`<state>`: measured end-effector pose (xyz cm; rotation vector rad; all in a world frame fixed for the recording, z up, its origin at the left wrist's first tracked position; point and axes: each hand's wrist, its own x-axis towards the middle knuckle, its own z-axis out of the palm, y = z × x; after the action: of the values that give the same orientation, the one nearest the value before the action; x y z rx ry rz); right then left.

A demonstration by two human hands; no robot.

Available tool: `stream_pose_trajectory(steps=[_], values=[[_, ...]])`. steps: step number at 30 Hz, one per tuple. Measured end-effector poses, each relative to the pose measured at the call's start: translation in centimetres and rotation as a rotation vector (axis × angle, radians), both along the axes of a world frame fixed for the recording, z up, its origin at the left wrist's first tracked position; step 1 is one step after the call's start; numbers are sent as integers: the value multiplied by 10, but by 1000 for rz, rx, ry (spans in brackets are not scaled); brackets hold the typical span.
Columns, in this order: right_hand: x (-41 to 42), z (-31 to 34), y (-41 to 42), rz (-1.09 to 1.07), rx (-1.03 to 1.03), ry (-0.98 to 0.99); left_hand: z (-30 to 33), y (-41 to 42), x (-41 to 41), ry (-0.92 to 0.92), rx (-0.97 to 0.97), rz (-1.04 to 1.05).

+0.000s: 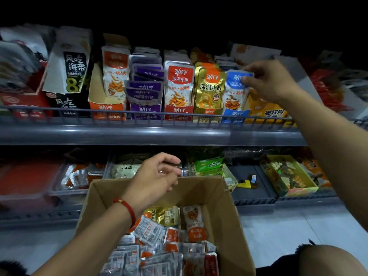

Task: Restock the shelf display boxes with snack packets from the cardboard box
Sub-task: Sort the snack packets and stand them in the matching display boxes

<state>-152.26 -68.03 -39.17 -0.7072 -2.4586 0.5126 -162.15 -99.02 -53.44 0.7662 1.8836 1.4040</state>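
A brown cardboard box (pixel 225 212) stands low in the middle, holding several snack packets (pixel 167 242) in orange, white and gold. On the upper shelf stand several display boxes: orange (pixel 105 110), purple (pixel 145 111), red (pixel 178 111), gold (pixel 208 112) and blue (pixel 234 115). My right hand (pixel 272 80) pinches the top of a blue packet (pixel 236 90) standing in the blue display box. My left hand (pixel 157 178) hovers above the cardboard box's far edge with relaxed, loosely curled fingers and holds nothing.
A grey shelf rail (pixel 151 132) with a wire guard fronts the upper shelf. Black seaweed boxes (pixel 69 74) stand at left, a yellow box (pixel 266 112) at right. The lower shelf holds trays, a green box (pixel 209 165) and a yellow-green box (pixel 290 176).
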Motion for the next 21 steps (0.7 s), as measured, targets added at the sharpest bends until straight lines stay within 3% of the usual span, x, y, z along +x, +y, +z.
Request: stream_pose_trajectory(steps=[7, 14, 21], values=[[1, -3, 8, -37, 160, -184, 1, -1, 0, 4, -13, 0], [-5, -14, 8, -81, 298, -88, 0, -1, -1, 5, -20, -1], [-9, -19, 10, -74, 416, -121, 0, -2, -2, 6, -21, 5]])
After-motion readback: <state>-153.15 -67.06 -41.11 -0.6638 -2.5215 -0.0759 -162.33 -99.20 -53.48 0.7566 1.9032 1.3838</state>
